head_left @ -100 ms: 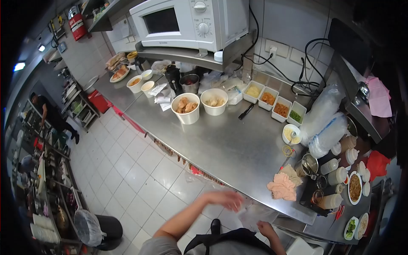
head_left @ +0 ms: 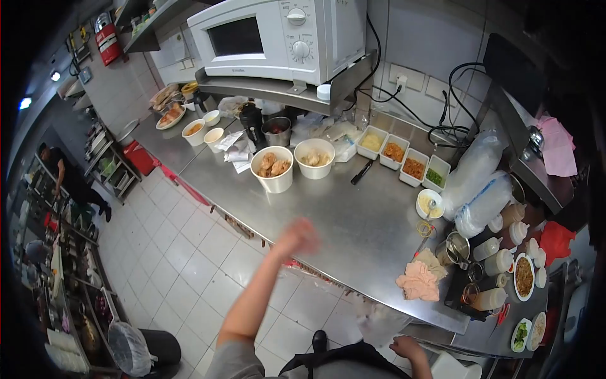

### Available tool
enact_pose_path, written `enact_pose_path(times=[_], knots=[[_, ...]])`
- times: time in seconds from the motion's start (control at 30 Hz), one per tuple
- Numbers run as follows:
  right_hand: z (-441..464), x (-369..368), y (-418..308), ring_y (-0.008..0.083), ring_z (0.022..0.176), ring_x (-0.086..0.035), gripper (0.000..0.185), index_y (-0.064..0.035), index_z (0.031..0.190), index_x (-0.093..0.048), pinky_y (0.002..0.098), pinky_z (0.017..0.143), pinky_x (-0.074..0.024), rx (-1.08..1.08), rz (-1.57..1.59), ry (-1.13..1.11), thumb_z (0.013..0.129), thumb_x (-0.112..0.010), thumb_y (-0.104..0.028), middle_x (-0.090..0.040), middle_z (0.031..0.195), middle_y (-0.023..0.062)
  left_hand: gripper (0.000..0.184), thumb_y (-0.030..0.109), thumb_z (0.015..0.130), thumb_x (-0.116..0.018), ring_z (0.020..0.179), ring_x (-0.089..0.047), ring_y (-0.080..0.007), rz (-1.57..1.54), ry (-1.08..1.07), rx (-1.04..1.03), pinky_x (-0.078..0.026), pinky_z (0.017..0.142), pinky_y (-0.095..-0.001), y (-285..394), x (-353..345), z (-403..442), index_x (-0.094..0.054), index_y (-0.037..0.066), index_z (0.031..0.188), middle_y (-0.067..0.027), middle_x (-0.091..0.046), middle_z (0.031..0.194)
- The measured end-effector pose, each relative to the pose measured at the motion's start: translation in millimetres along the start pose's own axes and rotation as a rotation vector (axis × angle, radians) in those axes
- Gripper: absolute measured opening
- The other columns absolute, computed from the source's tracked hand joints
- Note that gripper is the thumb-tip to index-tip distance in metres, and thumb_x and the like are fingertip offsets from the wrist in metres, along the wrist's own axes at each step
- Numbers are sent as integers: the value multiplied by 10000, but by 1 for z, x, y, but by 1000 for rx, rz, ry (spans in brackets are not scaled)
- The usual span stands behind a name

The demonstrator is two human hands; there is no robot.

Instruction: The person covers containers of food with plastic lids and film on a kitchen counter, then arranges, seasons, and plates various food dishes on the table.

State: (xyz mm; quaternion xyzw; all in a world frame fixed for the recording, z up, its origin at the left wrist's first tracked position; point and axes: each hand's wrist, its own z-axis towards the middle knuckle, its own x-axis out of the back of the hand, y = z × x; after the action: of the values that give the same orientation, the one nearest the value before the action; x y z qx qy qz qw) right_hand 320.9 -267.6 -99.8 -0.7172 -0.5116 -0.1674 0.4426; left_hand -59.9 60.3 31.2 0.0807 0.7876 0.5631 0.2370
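My left hand (head_left: 297,239), smeared by motion, is over the counter's front edge, below the white tubs; its finger state cannot be made out. The nearest tub (head_left: 272,172) holds browned, fried-looking pieces. Beside it, a second white tub (head_left: 314,160) has paler pieces in it. Neither tub is touched. Low in the view, my right hand (head_left: 407,347) is held near my apron (head_left: 341,361), its fingers curled in. Its palm is hidden, so I cannot see whether anything is inside. Crumpled clear plastic (head_left: 377,321) hangs close to it, below the counter edge.
The steel counter (head_left: 328,221) carries a black pen-like object (head_left: 362,172), topping containers (head_left: 395,151), a spooned bowl (head_left: 430,204), cloths (head_left: 419,281) and squeeze bottles (head_left: 500,261). A microwave (head_left: 278,39) sits on the shelf above. Left are a bin (head_left: 158,350) and another person (head_left: 69,174).
My left hand has moved up and left, from low by the counter front toward the tubs. My right hand has shifted slightly right and down. The view has tilted slightly.
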Motion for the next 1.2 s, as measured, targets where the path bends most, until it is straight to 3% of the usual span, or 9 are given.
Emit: enact_pose_path(times=[0.07, 0.1, 0.17, 0.3, 0.47, 0.6, 0.83, 1.17, 1.2], knots=[[-26, 71, -23, 359, 774, -605, 280, -59, 978, -638, 403, 692, -479, 23, 16, -8, 820, -589, -286, -642, 846, 181, 589, 454, 904, -479, 923, -613, -388, 167, 688, -110, -550, 684, -484, 56, 25, 46, -276, 44, 1275, -230, -423, 1226], [-34, 109, -50, 351, 763, -609, 279, -57, 980, -636, 393, 685, -480, 15, 52, 24, 816, -599, -279, -645, 839, 176, 661, 438, 908, -461, 755, -648, -318, 244, 889, -100, -553, 485, -420, 70, 48, 77, -183, -15, 1302, -242, -540, 1080], [-18, 158, -95, 340, 765, -613, 266, -32, 945, -620, 394, 682, -477, 81, 136, 73, 815, -597, -262, -645, 817, 170, 631, 414, 902, -448, 728, -648, -340, 212, 1083, 84, -554, 466, -407, 93, 75, 107, -274, -57, 1283, -243, -545, 1095], [45, 217, -142, 339, 794, -605, 259, -13, 999, -599, 412, 690, -466, 386, 83, 219, 807, -589, -187, -625, 836, 180, 363, 220, 880, -403, 835, -635, -376, 42, 945, -101, -549, 546, -423, 68, 95, 128, -535, -33, 1105, -245, -583, 1070], [161, 272, -179, 361, 1011, -551, 332, 6, 1103, -564, 415, 854, -457, 649, 7, 332, 791, -594, -102, -537, 1154, 206, 315, 63, 862, -370, 829, -603, -441, 703, 1111, -679, -462, 733, -452, 13, 70, 91, -504, -41, 1127, -295, -604, 900], [259, 317, -225, 353, 1148, -479, 478, -17, 1261, -429, 428, 924, -434, 606, -98, 597, 816, -583, -102, -312, 1412, 163, 321, 107, 870, -359, 820, -613, -435, 494, 927, -437, -478, 716, -451, -15, 60, 64, -510, -51, 1105, -280, -614, 853], [353, 335, -233, 365, 963, -540, 236, 0, 983, -535, 434, 802, -463, 703, -110, 705, 772, -615, -70, -487, 1082, 157, 423, 185, 878, -308, 568, -650, -353, 250, 522, 107, -563, 440, -367, 42, 10, -1, -427, -54, 1205, -276, -598, 886], [184, 294, -162, 337, 733, -527, 163, 24, 803, -553, 378, 633, -444, 526, 39, 951, 690, -669, 12, -497, 824, 150, 327, 161, 907, -380, 577, -648, -374, 184, 267, 77, -564, 440, -392, 27, 47, 87, -482, -132, 1007, -273, -602, 803], [176, 283, -155, 336, 729, -524, 174, 25, 812, -553, 376, 627, -444, 476, 17, 1005, 686, -674, 11, -496, 825, 150, 387, 186, 920, -371, 596, -658, -350, 148, 158, 148, -563, 432, -371, 55, 27, 85, -390, -98, 1181, -280, -595, 895]])
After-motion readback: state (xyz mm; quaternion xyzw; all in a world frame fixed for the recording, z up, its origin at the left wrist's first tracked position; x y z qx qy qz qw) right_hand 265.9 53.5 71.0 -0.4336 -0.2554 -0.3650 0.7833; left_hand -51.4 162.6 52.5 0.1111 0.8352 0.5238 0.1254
